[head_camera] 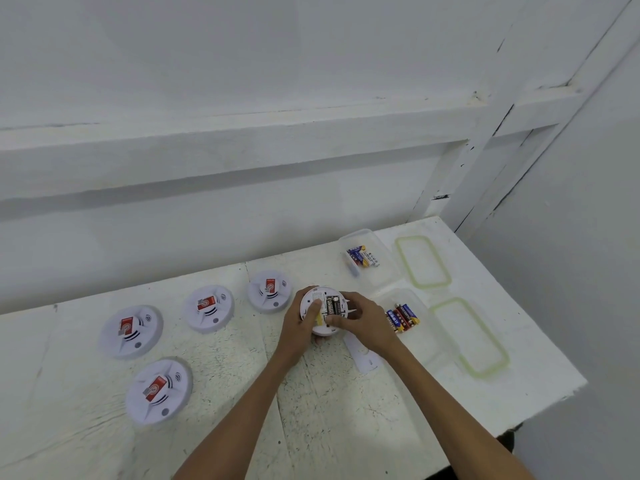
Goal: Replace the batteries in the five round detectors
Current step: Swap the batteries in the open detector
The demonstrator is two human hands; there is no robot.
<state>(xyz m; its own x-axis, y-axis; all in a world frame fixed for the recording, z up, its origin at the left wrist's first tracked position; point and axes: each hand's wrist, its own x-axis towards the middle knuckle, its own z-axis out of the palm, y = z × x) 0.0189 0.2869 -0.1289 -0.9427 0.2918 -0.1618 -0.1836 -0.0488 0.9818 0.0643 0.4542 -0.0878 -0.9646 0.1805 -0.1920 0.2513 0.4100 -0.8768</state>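
Left hand [297, 329] cupping upturned detector [317, 295], black batteries [333, 305]

Left hand [300, 325] beside right hand [364, 320]

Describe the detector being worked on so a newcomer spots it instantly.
On the white table, look just right of the four red-stickered detectors. The fifth detector is held by the left hand and right hand; unlike them, it is flipped, showing dark batteries.
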